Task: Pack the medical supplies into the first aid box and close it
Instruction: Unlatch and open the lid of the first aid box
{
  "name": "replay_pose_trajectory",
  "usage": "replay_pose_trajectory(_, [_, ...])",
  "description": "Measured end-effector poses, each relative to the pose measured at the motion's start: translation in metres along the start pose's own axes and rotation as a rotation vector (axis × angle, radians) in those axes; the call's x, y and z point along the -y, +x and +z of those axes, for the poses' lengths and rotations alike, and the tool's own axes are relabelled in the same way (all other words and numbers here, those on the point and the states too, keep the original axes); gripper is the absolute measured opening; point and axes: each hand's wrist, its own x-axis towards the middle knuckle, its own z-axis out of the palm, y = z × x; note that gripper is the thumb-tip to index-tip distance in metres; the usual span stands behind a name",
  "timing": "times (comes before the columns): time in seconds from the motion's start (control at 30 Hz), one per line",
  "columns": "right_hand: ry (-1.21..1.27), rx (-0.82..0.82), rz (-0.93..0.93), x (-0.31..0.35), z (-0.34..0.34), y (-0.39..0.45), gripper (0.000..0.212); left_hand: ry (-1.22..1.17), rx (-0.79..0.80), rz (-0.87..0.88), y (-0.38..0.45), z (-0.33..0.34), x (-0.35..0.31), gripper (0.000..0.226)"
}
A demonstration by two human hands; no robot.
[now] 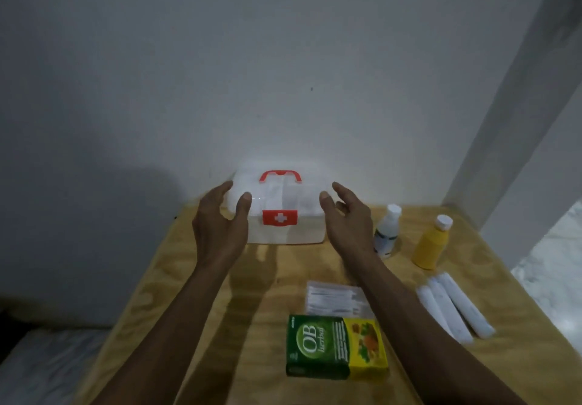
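White translucent plastic first aid box (285,212) lies far-centre, long axis left-right, between left hand (220,221) and right hand (348,218); both grips apart, equally near.

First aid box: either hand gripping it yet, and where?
Nothing held. Left hand and right hand hover open at the sides of the first aid box.

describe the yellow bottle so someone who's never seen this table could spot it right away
On the wooden table, look right of the first aid box. Two bottles stand there; the yellow bottle is the outer one, all yellow with a white cap, unlike the white bottle beside it.
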Motion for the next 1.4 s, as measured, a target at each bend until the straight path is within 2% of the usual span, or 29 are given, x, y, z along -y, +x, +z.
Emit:
replay_pose_trajectory(0.23, [0.016, 0.029, 0.036, -0.004, 0.027, 0.033, 0.049, 0.014, 0.106, -0.075, 0.035, 0.026, 0.015, 0.048])
replay_pose_trajectory(0.63, [0.004, 0.036, 0.047, -0.003, 0.023, 0.014, 0.047, -0.015, 0.095, -0.134, 0.019, 0.024, 0.013, 0.048])
replay_pose_trajectory(1.07, [-0.040, 0.044, 0.063, 0.002, 0.007, -0.022, 0.049, -0.002, 0.108, -0.099, -0.011, 0.010, 0.009, 0.049])
replay_pose_trajectory(1.17, [-0.030, -0.091, 0.076, 0.009, 0.010, -0.031, 0.052, 0.059, 0.108, -0.053, -0.008, 0.010, 0.004, 0.051])
replay_pose_trajectory(1.23, [0.008, -0.232, 0.043, 0.015, 0.015, -0.044, 0.047, 0.111, 0.116, 0.006, -0.003, 0.012, 0.001, 0.052])
replay_pose_trajectory(1.3, [0.057, -0.298, 0.054, 0.021, 0.026, -0.062, 0.043, 0.177, 0.154, 0.051, 0.003, 0.015, -0.001, 0.053])
replay_pose_trajectory(1.4, [0.271, -0.325, 0.279, 0.031, 0.045, -0.080, 0.049, 0.297, 0.209, 0.076, 0.006, 0.020, 0.000, 0.055])
